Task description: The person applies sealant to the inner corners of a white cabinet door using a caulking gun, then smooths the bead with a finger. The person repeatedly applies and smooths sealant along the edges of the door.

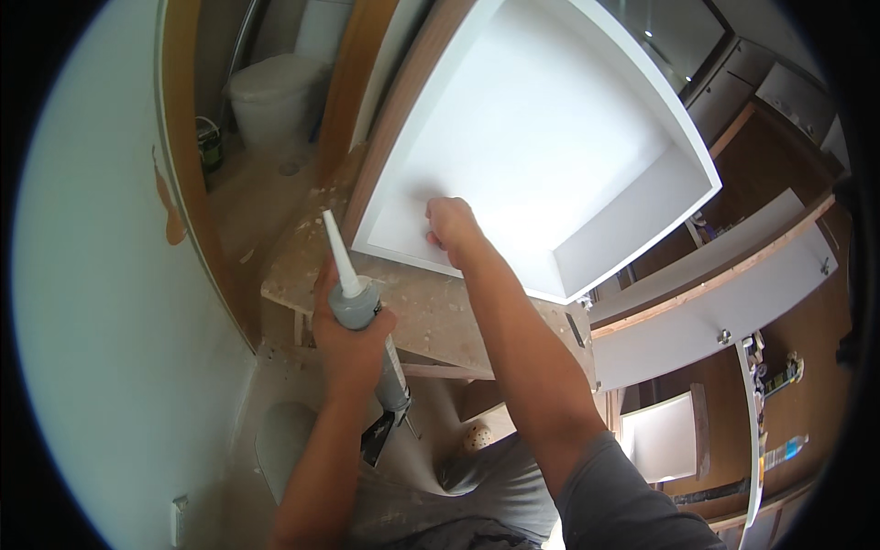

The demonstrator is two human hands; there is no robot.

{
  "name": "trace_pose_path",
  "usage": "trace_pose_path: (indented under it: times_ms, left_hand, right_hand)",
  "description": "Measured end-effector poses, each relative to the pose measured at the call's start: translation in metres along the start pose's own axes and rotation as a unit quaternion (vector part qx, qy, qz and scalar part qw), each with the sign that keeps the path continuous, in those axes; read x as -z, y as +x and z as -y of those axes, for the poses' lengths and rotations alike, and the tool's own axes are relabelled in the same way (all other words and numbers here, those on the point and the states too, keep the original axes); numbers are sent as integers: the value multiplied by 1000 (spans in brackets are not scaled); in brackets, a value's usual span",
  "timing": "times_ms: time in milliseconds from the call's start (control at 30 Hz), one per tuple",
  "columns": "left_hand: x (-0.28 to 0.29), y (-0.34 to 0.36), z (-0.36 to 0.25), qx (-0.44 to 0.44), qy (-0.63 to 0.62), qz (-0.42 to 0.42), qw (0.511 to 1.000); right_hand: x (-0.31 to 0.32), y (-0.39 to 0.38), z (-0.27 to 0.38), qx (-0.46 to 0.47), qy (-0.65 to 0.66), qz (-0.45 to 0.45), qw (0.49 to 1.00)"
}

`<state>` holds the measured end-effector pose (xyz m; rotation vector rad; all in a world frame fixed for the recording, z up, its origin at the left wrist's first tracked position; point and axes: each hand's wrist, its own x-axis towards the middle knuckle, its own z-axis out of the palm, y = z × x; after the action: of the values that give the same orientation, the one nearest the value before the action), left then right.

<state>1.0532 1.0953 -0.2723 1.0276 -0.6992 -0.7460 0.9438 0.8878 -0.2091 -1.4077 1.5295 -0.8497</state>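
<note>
My left hand (353, 346) is wrapped round a caulking gun (392, 383). Its grey cartridge has a long white nozzle (341, 257) pointing up and away from me. A white open box (541, 110), like a cabinet carcass with one wood-coloured outer side, rests tilted on a dusty wooden bench (435, 316). Reaching over its near wall, my right hand (452, 225) is closed, fingers curled close to the inside near-left part of the box. No object shows in it, though the fingertips are partly hidden.
A pale wall (119, 275) runs along the left. Beyond a wooden door frame (188, 147) stand a toilet (275, 96) and a bucket (209, 145). On the right are long white panels (697, 339) with metal fittings, a plastic bottle (786, 451) and a smaller white box (662, 440).
</note>
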Motion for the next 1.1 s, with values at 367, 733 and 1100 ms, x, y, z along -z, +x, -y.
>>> trace_pose_path:
  times_ms: [367,733,1100]
  left_hand:
    - [-5,-5,-13,35,-46,9,998]
    - [-6,-4,-11,27,-59,7,998]
    - [-5,-2,-11,32,-65,14,997]
  right_hand:
    - [86,-21,-37,-1,172,25,985]
    - [119,-3,-43,-69,104,-8,992]
    - [56,11,-22,-64,-23,-13,998]
